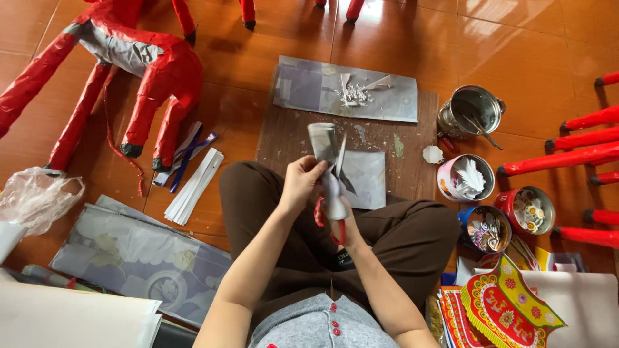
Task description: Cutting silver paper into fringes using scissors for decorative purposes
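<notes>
A folded grey paper sheet (324, 143) is held, and scissors with red handles (334, 225) are seen beside it. A paper horse (138, 61) is covered in red with a grey patch. Paper cutouts (500, 306) are patterned in red, yellow and green. Brown trousers (412, 235) are worn.

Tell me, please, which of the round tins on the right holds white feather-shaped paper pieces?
The pink tin, nearest the board's corner. The blue tin and red tin hold small colourful pieces; the steel pot holds none.
</notes>
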